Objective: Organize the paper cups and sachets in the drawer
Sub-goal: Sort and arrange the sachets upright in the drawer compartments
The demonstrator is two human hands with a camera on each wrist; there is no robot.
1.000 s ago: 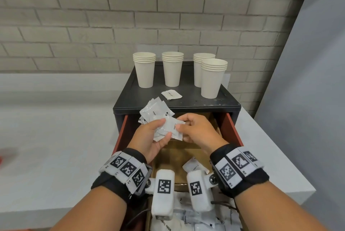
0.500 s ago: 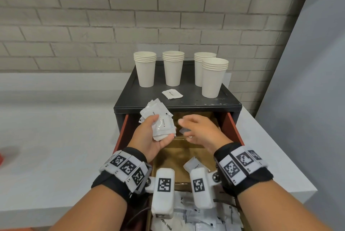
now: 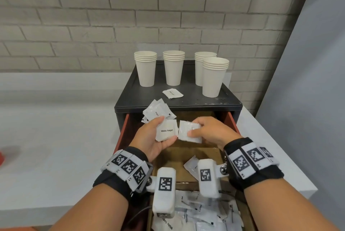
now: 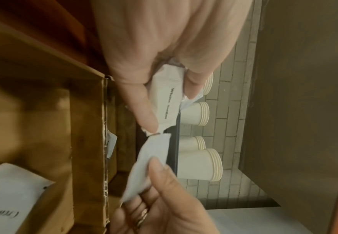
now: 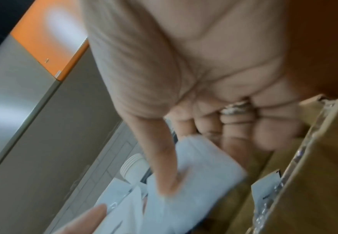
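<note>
A: Why does the left hand (image 3: 153, 139) keep that fan of sachets (image 3: 158, 113) up over the drawer (image 3: 232, 120)?

B: I'd say it is gathering one kind before laying it in. Thumb and fingers (image 3: 169, 142) pinch the bunch, the "White Sugar" sachet (image 3: 166, 130) on top facing up.

A: And the right hand (image 3: 211, 133)?

B: Its thumb and curled fingers pinch another sachet (image 3: 189, 131), its edge touching the sugar one, probably being added or compared. Its print I can't read.

A: The cups (image 3: 215, 77)?

B: Four stacks stand upright on the cabinet top (image 3: 186, 100), one loose sachet (image 3: 172, 93) lying before them, none in the drawer yet.

A: What's unclear?

B: The drawer's near end is cut off; more sachets (image 3: 197, 217) lie heaped there behind the wrist cameras. The right wrist view is blurred.
</note>
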